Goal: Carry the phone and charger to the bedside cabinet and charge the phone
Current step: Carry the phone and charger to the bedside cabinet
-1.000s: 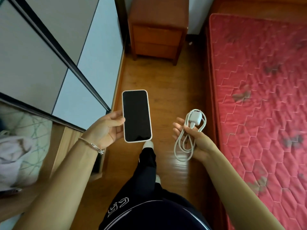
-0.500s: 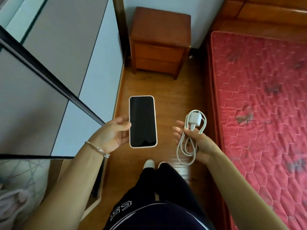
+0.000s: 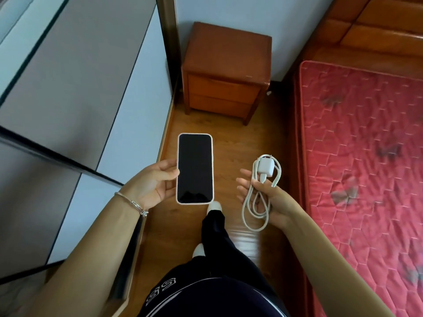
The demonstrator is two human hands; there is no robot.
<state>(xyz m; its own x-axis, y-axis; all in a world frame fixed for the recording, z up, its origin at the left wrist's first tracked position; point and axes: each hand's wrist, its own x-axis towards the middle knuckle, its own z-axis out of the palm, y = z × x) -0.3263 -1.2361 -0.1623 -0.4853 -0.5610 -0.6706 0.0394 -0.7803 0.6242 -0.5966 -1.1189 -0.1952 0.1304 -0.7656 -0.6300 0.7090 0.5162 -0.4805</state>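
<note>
My left hand (image 3: 152, 185) holds a phone (image 3: 195, 168) by its left edge; the phone has a dark screen and a pale case and faces up. My right hand (image 3: 266, 197) lies palm up with a white charger (image 3: 265, 166) on the fingers, its coiled white cable (image 3: 255, 209) looping down over the palm. The thumb pins the cable. The wooden bedside cabinet (image 3: 226, 62) stands ahead against the wall, its top bare and two drawers facing me.
A bed with a red quilted mattress (image 3: 366, 156) and wooden headboard (image 3: 375, 24) fills the right. Sliding wardrobe doors (image 3: 80, 88) run along the left. A strip of wooden floor (image 3: 240, 133) leads to the cabinet. A small white object (image 3: 269, 93) sits low by the cabinet.
I have walked forward along the floor strip: the cabinet is nearer and its whole top shows. Both hands keep the phone and charger as before.
</note>
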